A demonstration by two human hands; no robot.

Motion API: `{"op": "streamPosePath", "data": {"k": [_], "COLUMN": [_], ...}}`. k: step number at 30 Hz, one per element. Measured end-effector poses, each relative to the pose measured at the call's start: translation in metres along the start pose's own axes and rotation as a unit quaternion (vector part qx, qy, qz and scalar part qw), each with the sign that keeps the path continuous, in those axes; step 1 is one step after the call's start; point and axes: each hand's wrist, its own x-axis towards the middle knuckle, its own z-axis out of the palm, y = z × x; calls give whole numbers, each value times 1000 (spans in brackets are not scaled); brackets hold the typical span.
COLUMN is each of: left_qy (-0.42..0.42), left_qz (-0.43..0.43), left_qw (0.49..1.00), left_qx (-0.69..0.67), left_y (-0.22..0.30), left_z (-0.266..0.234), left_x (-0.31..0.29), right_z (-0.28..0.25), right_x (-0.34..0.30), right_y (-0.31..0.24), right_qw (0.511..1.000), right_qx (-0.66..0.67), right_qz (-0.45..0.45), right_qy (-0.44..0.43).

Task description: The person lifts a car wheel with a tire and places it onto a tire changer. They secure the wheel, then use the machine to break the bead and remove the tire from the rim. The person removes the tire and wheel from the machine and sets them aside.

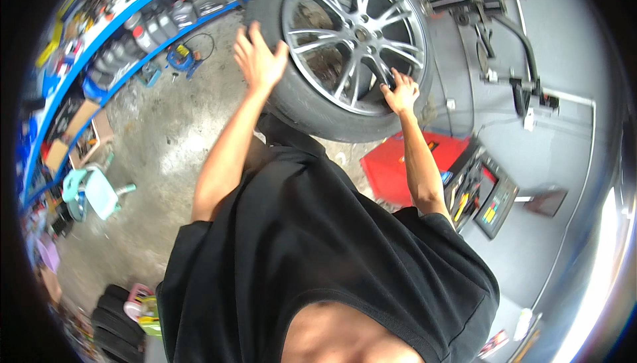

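Note:
A large wheel, a black tire (308,107) on a grey multi-spoke alloy rim (361,34), is in front of me at the top of the view. My left hand (259,61) is at the tire's left side, fingers spread and the palm toward the rubber; whether it presses on the tire I cannot tell. Over the lower right of the rim is my right hand (401,92), its thumb and index finger apart near the spokes, the other fingers slightly bent. Neither hand is wrapped round anything. What supports the wheel is hidden.
A blue-edged shelf (106,31) with bottles and tools runs along the left. A blue-yellow tool (182,58) and a pale green stool (99,194) stand on the floor. To the right are a red tool cabinet (385,167) and a wall-side metal arm (524,51). Stacked tires (116,326) are lower left.

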Motion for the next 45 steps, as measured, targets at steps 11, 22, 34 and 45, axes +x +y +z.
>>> {"op": "streamPosePath", "data": {"k": [11, 22, 34, 45], "left_qy": [-191, -178, -200, -184], "left_qz": [-33, -49, -97, -31], "left_qw": [974, 980, 975, 981], "left_qx": [121, 78, -12, 53], "left_y": [-27, -17, -17, -23], "left_z": [64, 47, 46, 51], "left_x": [163, 161, 166, 175], "right_z": [19, 23, 25, 33], "right_x": [-44, -35, -31, -37], "right_y": [64, 65, 63, 65], "right_qw": [881, 817, 772, 805], "right_qx": [328, 440, 510, 432], "right_qz": [290, 339, 346, 357], "right_qy": [177, 155, 158, 196]}}
